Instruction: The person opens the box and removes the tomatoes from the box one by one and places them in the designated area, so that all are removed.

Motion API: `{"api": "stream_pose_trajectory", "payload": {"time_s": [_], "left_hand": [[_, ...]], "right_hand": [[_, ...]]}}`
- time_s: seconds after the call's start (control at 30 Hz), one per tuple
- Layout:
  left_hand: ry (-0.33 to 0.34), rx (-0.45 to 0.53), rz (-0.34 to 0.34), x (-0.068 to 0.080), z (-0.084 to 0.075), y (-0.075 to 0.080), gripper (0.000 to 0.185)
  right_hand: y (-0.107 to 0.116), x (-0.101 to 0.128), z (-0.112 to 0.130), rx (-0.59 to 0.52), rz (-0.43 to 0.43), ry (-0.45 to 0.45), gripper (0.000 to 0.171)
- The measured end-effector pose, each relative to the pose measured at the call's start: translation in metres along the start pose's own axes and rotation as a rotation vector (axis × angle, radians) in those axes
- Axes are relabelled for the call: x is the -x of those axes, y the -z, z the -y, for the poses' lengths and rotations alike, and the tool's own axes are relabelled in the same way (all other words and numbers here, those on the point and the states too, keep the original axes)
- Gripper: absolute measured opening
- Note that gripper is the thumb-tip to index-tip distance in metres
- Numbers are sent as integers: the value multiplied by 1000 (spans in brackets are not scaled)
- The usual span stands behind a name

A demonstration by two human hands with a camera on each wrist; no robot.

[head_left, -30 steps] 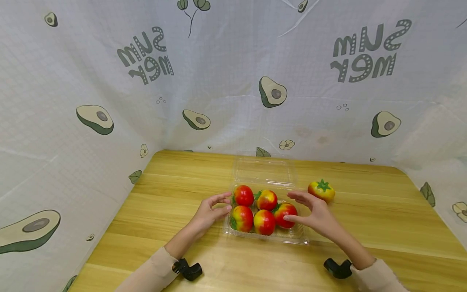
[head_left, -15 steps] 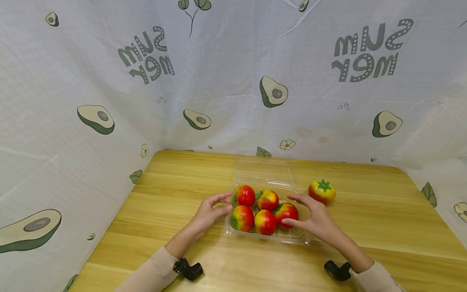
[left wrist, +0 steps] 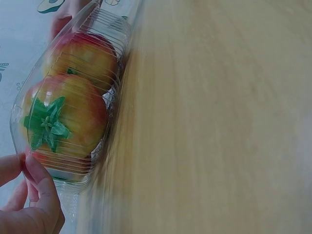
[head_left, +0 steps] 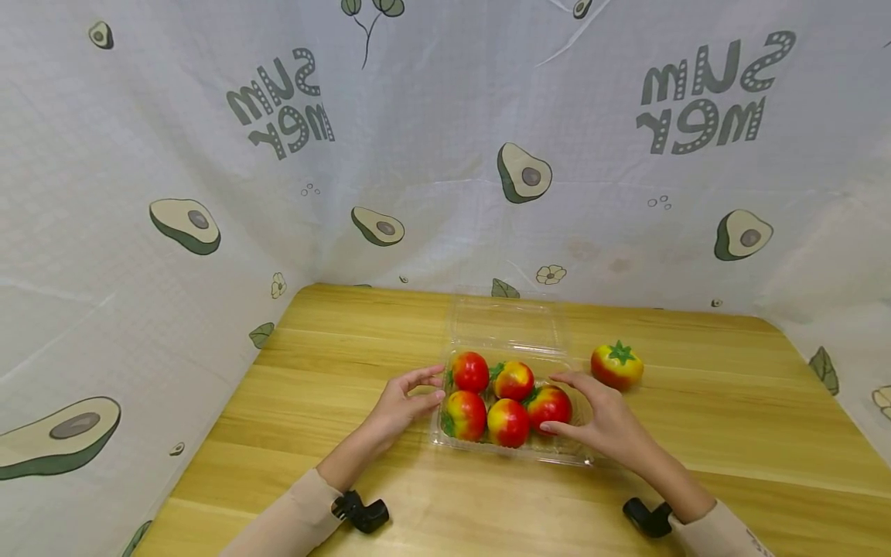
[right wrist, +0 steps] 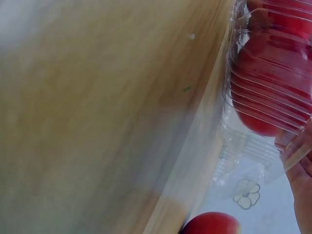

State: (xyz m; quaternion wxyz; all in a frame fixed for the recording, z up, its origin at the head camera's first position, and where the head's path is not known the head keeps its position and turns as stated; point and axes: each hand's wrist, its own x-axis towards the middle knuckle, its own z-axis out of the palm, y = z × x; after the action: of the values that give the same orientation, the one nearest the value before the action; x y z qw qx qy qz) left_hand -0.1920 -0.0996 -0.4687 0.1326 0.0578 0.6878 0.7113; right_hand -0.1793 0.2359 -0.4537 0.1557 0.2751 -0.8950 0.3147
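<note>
A clear plastic box (head_left: 487, 449) lies on the table with several red-and-yellow tomatoes in it, their green leaf tops turned sideways. At its left end, my left hand (head_left: 402, 401) pinches the rim between thumb and finger, as the left wrist view shows. My right hand (head_left: 604, 410) reaches over the right end and holds the rightmost tomato (head_left: 550, 408), thumb on its near side and fingers behind it. Another tomato (head_left: 469, 416) sits in the near left corner of the box. In the right wrist view, the right hand's fingers (right wrist: 297, 156) are partly cut off by the frame.
One more tomato (head_left: 616, 367) stands outside the box, beyond my right hand, green top up. The box's lid (head_left: 508, 323) lies folded back toward the far edge of the wooden table (head_left: 334, 340). A printed curtain (head_left: 431, 155) hangs behind the table and along its sides.
Both hands keep their places at the box's ends. The right hand's fingers shift slightly about the rightmost tomato; the whole head view drifts a little.
</note>
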Motion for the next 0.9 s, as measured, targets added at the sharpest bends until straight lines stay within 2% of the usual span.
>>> {"api": "stream_pose_trajectory", "payload": {"time_s": [0.37, 0.9], "left_hand": [[10, 13, 6, 0, 1, 0, 47], [11, 3, -3, 0, -1, -1, 47]], "right_hand": [[3, 4, -1, 60, 22, 96, 66], [6, 3, -5, -33, 27, 153, 63]]}}
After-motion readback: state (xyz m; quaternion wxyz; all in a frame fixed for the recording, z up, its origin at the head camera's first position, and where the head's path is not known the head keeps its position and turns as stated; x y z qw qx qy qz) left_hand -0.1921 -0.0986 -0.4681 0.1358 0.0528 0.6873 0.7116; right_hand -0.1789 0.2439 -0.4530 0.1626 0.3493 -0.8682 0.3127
